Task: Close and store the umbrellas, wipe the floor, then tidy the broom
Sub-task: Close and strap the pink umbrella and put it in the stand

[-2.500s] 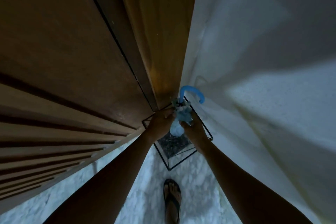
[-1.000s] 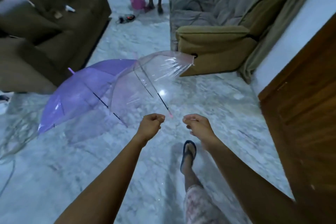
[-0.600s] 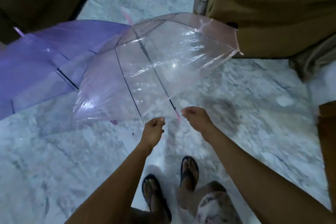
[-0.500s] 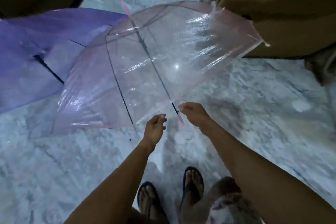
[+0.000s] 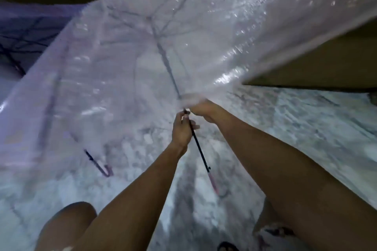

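Clear umbrella (image 5: 183,36): open, canopy speckled with droplets, spans most of the upper view, tilted toward the camera, held by both hands at its shaft. Floor (image 5: 306,124): pale marbled stone, fills the lower view beneath the arms. Purple umbrella (image 5: 30,30): open, at the far left, partly behind the clear canopy, blurred. Sofa (image 5: 326,63): brown, at the right, behind the canopy's lower edge. Shaft (image 5: 199,146): black, thin, runs down from the canopy's hub between the 2 forearms toward the person. Left hand (image 5: 181,128): fingers wrapped round the shaft, thumb uppermost, lower of the 2 grips. Right hand (image 5: 202,108): just above the left, at the blurred canopy edge; fingers curled in onto the shaft, fingertips hidden. Handle (image 5: 214,183): pink, hooked, ends the shaft below both hands, free of either grip, over the floor. Purplish hook (image 5: 102,167): on a dark stem, seen through the clear canopy at lower left, low near the floor. Sandal (image 5: 227,247): dark, cut off at the bottom edge.
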